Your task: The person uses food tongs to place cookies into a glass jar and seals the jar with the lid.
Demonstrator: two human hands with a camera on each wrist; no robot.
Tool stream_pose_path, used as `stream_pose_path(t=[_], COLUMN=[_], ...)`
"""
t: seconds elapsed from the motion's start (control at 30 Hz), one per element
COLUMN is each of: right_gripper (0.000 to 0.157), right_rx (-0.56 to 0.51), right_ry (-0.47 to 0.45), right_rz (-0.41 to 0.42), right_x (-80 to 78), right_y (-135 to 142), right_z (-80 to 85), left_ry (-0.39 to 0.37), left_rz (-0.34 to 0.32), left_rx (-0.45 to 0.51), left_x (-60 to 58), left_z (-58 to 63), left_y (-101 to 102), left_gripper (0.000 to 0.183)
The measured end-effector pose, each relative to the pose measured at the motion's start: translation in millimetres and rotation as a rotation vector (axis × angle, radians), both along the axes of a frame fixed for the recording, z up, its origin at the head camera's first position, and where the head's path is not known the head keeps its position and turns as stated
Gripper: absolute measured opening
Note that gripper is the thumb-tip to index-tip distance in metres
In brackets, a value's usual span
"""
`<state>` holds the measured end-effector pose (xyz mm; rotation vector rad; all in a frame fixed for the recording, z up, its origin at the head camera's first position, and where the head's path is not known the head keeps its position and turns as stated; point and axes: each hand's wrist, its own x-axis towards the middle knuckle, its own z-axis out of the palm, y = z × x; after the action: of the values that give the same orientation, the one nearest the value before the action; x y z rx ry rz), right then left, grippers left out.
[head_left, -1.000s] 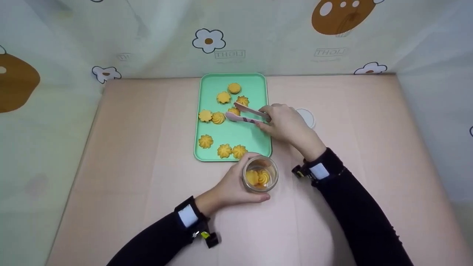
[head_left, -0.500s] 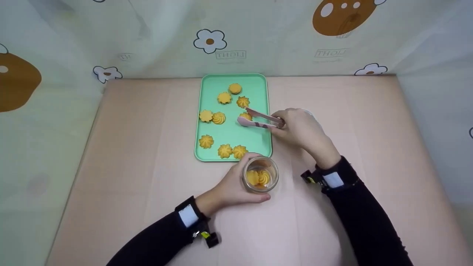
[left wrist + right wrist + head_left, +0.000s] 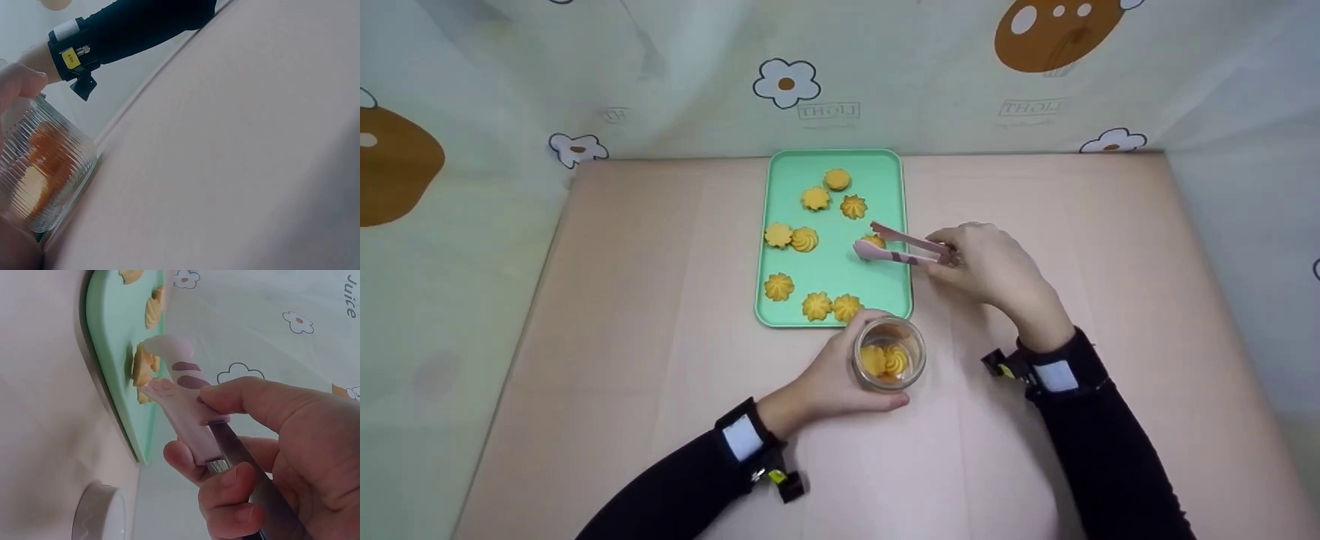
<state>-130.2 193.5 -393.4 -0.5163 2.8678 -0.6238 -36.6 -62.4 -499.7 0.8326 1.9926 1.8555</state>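
Observation:
My left hand (image 3: 840, 375) grips a clear ribbed glass jar (image 3: 50, 163) with a few yellow cookies (image 3: 894, 361) inside. Pink tongs (image 3: 900, 244) with paw-shaped tips are held in my right hand (image 3: 997, 274), thumb on one arm and fingers around the other. Between the tong tips, over the right side of the green tray (image 3: 840, 271), is a swirled cookie (image 3: 143, 365); whether it is lifted cannot be told. More piped cookies lie on the tray, among them one (image 3: 853, 206) just beyond the tongs and two (image 3: 816, 306) near the front rim.
A white round lid-like piece (image 3: 101, 512) stands right of the tray, hidden behind my right hand in the head view. The pinkish table (image 3: 622, 300) meets a patterned curtain (image 3: 885, 75) at the back and sides.
My right hand and the tongs have drawn right and slightly toward me, and the cookie between the tips has moved along with them. The left hand and jar have stayed put.

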Motion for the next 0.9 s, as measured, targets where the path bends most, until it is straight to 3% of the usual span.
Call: stream_pose_path(t=[0.27,0.53,0.9], right_gripper=[0.039,0.043,0.035], right_rx=[0.008,0.047,0.099], right_ry=[-0.007,-0.033,-0.033], right_rz=[0.025,-0.002,-0.023], right_x=[7.6,13.2,18.6], right_y=[3.6,-0.6,-12.1], right_z=[7.6,10.6,10.9], left_ry=[0.008,0.000,0.021], left_rz=[0.001,-0.001,-0.002], left_rx=[-0.002,0.005,0.007], left_x=[0.1,0.3,-0.1], left_z=[-0.2,-1.5,-2.1], left_y=[-0.1,-0.1,-0.4], left_gripper=[0.092,0.092,0.092])
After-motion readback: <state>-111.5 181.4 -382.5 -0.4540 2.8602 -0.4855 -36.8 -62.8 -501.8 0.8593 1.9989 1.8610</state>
